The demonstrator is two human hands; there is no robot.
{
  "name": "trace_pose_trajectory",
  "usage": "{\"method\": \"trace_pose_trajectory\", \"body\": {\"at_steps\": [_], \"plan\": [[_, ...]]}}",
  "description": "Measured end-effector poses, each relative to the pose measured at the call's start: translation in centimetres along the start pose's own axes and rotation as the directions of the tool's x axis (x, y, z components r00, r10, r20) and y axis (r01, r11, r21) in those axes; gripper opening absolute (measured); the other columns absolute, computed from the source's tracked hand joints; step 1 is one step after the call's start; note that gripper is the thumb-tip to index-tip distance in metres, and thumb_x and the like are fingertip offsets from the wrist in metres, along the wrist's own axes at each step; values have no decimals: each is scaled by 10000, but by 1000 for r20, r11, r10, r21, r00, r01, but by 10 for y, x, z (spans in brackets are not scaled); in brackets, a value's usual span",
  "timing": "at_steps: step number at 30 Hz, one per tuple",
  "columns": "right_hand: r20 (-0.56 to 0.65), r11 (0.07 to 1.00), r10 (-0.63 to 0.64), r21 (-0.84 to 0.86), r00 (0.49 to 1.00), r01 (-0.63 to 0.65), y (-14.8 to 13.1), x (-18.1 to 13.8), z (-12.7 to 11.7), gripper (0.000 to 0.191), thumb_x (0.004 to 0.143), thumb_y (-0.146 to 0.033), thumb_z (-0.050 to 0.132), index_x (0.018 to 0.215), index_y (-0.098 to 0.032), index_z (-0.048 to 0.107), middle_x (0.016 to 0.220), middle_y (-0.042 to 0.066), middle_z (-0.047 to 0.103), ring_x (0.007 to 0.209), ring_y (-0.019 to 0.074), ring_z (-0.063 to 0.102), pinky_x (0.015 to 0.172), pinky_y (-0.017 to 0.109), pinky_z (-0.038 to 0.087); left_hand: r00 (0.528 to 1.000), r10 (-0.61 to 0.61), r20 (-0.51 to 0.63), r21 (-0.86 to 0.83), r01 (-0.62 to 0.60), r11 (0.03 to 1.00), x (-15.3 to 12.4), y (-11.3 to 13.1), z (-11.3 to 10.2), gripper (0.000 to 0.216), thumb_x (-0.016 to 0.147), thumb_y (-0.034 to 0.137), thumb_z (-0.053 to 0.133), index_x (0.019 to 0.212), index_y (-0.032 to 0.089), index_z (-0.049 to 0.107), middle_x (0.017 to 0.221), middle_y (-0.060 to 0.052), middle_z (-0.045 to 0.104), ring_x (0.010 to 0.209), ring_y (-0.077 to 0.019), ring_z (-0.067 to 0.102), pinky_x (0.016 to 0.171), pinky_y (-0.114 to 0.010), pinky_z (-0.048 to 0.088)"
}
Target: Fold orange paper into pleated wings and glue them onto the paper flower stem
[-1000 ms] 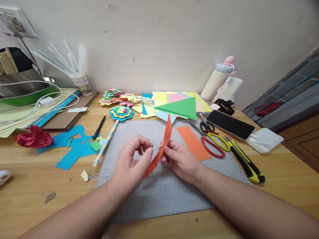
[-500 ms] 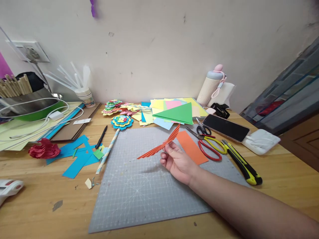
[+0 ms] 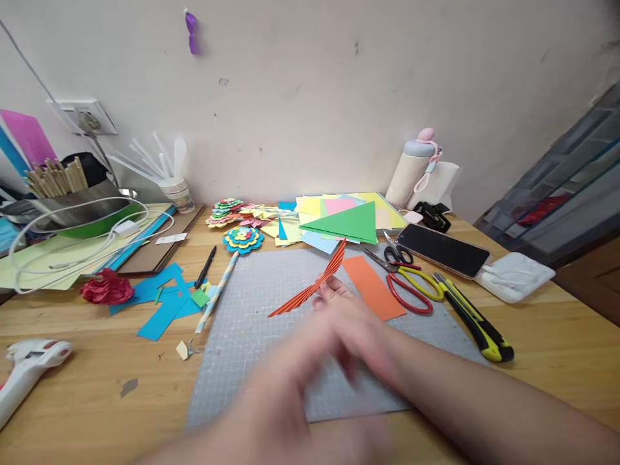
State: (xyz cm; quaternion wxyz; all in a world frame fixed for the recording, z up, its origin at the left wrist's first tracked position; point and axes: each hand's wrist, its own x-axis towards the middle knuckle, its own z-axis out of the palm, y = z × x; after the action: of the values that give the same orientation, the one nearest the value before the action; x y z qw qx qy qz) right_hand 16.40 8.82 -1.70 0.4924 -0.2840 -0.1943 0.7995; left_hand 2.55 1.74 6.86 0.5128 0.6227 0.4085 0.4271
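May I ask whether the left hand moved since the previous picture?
Yes: unseen then, the left hand has come up over the cutting mat, below the pleated orange paper.

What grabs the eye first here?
The pleated orange paper, pinched in the right hand above the grey cutting mat, with the left hand a blur in front of it. Next, the green triangle atop the coloured paper stack at the mat's far edge, and the red and yellow scissors beside a yellow utility knife to the right.
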Motion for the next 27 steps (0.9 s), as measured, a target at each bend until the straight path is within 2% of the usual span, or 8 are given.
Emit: {"method": "trace_pose_trajectory", "body": {"at_steps": [2, 3, 4, 7, 10, 18, 24, 27], "plan": [[19, 1000, -13, -10, 1000, 13, 0, 0, 1, 251, 681, -292, 775, 830, -230, 582, 694, -72, 519, 581, 63, 486, 543, 202, 392, 961, 18, -275, 184, 34, 982, 17, -2, -18, 149, 741, 331, 635, 847, 238, 587, 904, -33, 593, 876, -203, 534, 743, -301, 427], [25, 1000, -18, -18, 1000, 18, 0, 0, 2, 266, 673, -292, 782, 836, -226, 582, 687, -74, 509, 577, 62, 481, 543, 201, 393, 937, 2, -350, 262, 96, 960, 25, -7, -28, 189, 730, 356, 643, 851, 223, 584, 906, -30, 586, 854, -195, 524, 710, -282, 413], [28, 999, -23, -30, 999, 23, 0, 0, 2, 284, 661, -291, 791, 838, -221, 581, 675, -77, 497, 572, 61, 474, 541, 201, 393, 933, -75, -353, 297, 187, 936, 31, -14, -36, 220, 729, 393, 639, 837, 208, 589, 864, -25, 581, 815, -188, 516, 683, -271, 398], [24, 997, -52, -60, 998, 54, -1, 1, 4, 309, 641, -300, 805, 827, -217, 573, 652, -83, 472, 566, 61, 466, 536, 200, 386, 938, -312, -150, 174, 336, 926, 39, -36, -52, 286, 785, 461, 566, 780, 176, 584, 714, 4, 551, 680, -145, 493, 638, -246, 362], [30, 993, -81, -82, 996, 83, -2, 1, 4, 296, 647, -307, 800, 813, -221, 571, 661, -84, 469, 577, 64, 470, 547, 205, 383, 927, -374, -19, 58, 374, 926, 37, -50, -53, 317, 789, 456, 571, 681, 159, 543, 588, 37, 478, 553, -101, 411, 561, -224, 299], [106, 965, -132, -212, 986, 152, -6, -2, 5, 265, 671, -331, 781, 845, -215, 618, 717, -55, 498, 600, 76, 452, 565, 229, 371, 909, -417, -24, 9, 417, 909, 39, -58, -61, 338, 744, 472, 607, 650, 156, 535, 547, 41, 454, 523, -91, 362, 518, -218, 248], [107, 956, -116, -256, 987, 140, -6, -1, 4, 276, 674, -356, 774, 833, -191, 621, 681, -43, 501, 607, 85, 454, 579, 232, 369, 922, -386, -37, 39, 387, 921, 38, -56, -61, 323, 765, 451, 605, 658, 152, 543, 561, 40, 457, 536, -86, 350, 518, -213, 242], [80, 953, -120, -270, 990, 137, -4, 0, 2, 306, 665, -376, 776, 844, -188, 613, 668, -40, 508, 610, 86, 456, 587, 227, 366, 914, -407, -8, -11, 407, 914, 37, -56, -59, 304, 755, 438, 627, 678, 153, 552, 576, 37, 468, 543, -85, 370, 524, -208, 264]]}}
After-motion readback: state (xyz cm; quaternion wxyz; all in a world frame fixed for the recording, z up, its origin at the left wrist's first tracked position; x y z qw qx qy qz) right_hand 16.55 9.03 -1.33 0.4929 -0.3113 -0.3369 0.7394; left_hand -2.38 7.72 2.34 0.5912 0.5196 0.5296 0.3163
